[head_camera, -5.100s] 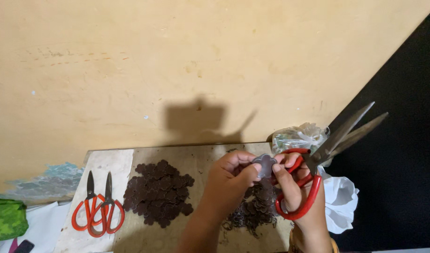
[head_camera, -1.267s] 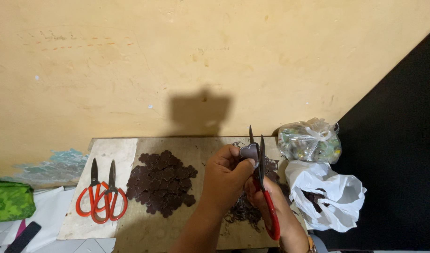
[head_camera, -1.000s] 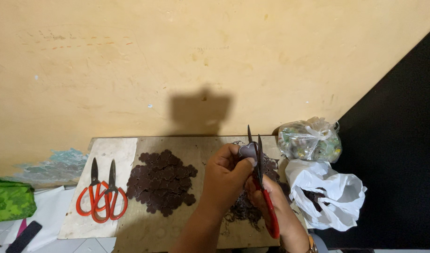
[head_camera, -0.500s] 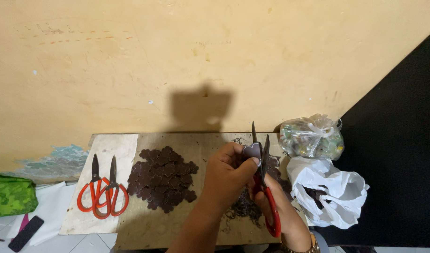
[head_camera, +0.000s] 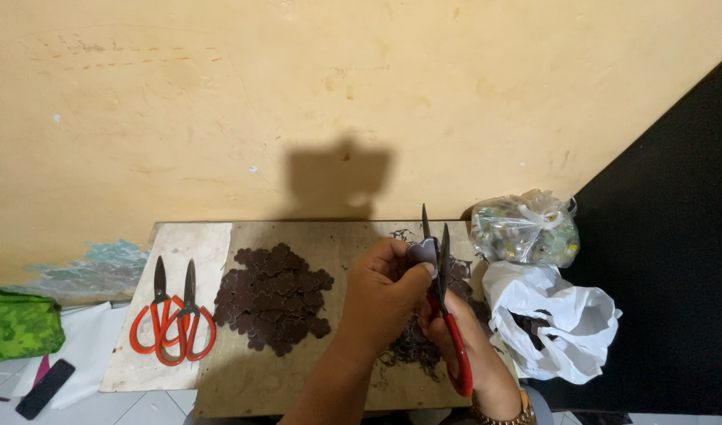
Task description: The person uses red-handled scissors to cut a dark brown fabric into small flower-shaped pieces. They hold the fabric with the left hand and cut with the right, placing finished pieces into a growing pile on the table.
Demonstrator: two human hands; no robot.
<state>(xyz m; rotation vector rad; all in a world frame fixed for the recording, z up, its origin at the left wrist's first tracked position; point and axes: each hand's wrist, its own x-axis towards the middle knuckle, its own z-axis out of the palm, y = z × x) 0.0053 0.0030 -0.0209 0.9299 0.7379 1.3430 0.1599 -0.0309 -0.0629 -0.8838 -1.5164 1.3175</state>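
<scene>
Your left hand (head_camera: 385,295) pinches a small dark cut-out piece (head_camera: 422,252) between thumb and fingertips, holding it up above the wooden board (head_camera: 298,378). Your right hand (head_camera: 467,346) is clenched through the handles of the red-handled scissors (head_camera: 444,303), whose blades point upward and stand slightly parted around the piece's right edge. Left of your left hand lies a heap of dark flower-shaped cut-outs (head_camera: 273,297); farther left, two spare pairs of red scissors (head_camera: 172,323) rest flat. Dark trimmings (head_camera: 412,350) lie beneath your hands. Right of your right hand sit a knotted clear bag (head_camera: 525,228) and an open white bag (head_camera: 554,319).
</scene>
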